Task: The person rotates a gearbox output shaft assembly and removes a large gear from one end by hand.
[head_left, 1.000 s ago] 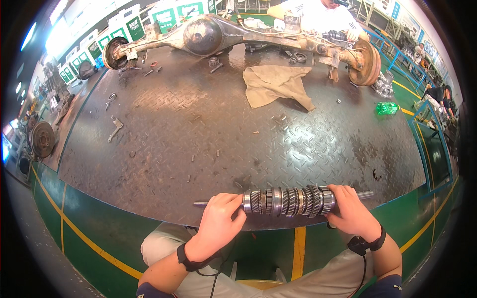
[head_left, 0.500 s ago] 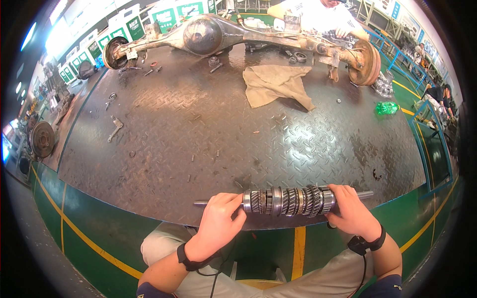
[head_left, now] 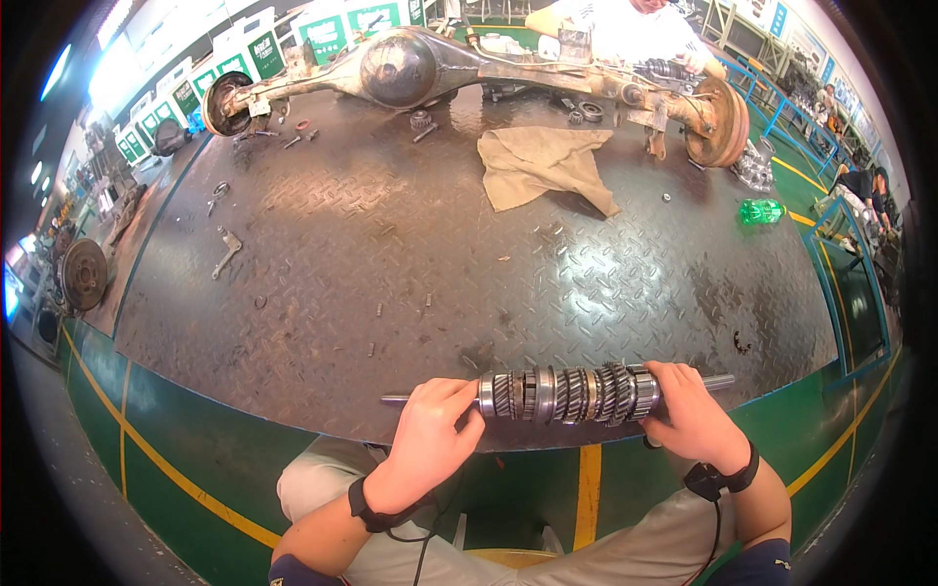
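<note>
A steel gear shaft (head_left: pixel 572 395), stacked with several helical gears and rings, lies level along the near edge of the metal table (head_left: pixel 322 283). My left hand (head_left: pixel 435 430) is closed round its left end, thumb bent toward me, and a thin shaft tip pokes out beyond the fingers. At the other end my right hand (head_left: pixel 687 412) grips the shaft beside the last toothed ring, with the plain rod sticking out to the right. Both palms and the shaft's underside are hidden.
A rusty axle housing (head_left: pixel 401 70) spans the table's far side. A brown cloth (head_left: pixel 542 168) lies before it, and a green bottle (head_left: pixel 761 212) is at the right. A lever-shaped metal part (head_left: pixel 228 252) rests at the left. Across the table, a person (head_left: pixel 625 34) handles dark parts.
My hands and the gear shaft stay in place. Across the table, the other person's hand has shifted slightly right, and a dark ridged part now shows beside it.
</note>
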Motion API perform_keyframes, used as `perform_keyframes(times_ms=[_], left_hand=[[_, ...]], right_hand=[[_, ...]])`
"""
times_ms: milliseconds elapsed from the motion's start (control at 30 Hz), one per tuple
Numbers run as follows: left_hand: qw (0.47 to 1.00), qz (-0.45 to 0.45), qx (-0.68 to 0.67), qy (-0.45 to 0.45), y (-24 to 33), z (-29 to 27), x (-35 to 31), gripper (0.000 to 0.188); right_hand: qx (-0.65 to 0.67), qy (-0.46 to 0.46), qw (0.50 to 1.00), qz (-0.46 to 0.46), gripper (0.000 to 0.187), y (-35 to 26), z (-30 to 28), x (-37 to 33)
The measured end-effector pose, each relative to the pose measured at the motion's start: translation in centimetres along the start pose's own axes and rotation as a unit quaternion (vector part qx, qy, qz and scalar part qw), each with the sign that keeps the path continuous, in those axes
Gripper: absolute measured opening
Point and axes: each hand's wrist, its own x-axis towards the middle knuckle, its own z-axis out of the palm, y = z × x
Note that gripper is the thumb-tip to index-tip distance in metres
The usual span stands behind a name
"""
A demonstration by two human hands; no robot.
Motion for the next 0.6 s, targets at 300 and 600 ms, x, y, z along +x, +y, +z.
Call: perform_keyframes(times_ms=[300,600], left_hand=[[1.0,0.002,0.0,0.0,0.07,-0.07,-0.23,0.034],[1.0,-0.008,0.006,-0.017,0.33,-0.24,0.0,0.035]], right_hand=[[0.012,0.001,1.0,0.002,0.069,-0.21,-0.06,-0.21],[0.059,0.073,0.996,-0.005,0.063,0.17,0.22,-0.29]])
